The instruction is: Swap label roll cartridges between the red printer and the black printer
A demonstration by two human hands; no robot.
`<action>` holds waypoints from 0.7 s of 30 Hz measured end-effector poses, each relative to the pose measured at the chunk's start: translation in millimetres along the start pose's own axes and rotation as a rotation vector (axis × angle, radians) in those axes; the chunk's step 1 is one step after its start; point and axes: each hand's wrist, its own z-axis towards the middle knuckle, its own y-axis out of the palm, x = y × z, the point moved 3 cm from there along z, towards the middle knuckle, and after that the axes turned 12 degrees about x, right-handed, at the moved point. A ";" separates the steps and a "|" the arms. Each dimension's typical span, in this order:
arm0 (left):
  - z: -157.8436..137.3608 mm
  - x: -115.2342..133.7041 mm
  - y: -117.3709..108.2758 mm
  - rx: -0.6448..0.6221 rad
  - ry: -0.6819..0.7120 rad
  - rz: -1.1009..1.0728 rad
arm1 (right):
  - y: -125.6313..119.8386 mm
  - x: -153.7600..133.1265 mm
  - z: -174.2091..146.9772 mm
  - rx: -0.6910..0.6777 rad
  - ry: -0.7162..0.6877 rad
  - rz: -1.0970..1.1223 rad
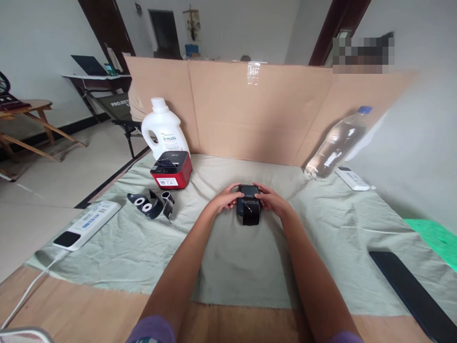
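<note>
A small black box-shaped device [249, 191], which looks like a portable printer, rests on the grey-green cloth [246, 267] in the middle of the table. A glossy black flap [251, 212] hangs on its near side. My left hand [227, 197] grips its left side, thumb on the top edge. From the right, my right hand [273, 199] holds it the same way, fingers curled round the side. The undersides of the fingers are partly hidden. Left of my hands lie dark curled strips [154, 206] with small white rolls [146, 207], and a short tube-like roll [167, 202].
A red and black printer-like box [174, 170] stands before a white jug [164, 124]. White power strips [87, 225] [352, 179] lie left and right. A tilted water bottle [335, 143] leans on the cardboard screen [246, 114]. A black phone [410, 290] lies front right. A person's blurred head shows behind.
</note>
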 end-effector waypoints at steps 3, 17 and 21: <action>-0.2 0.2 -0.5 0.021 -0.014 0.027 | -1.2 3.7 1.4 -0.026 -0.024 0.028; 0.6 -2.9 0.3 0.051 -0.075 0.208 | 13.4 15.7 -11.9 0.590 -0.315 -0.224; -3.8 5.1 0.9 0.219 0.042 0.345 | 18.1 28.3 -30.8 0.556 -0.388 -0.249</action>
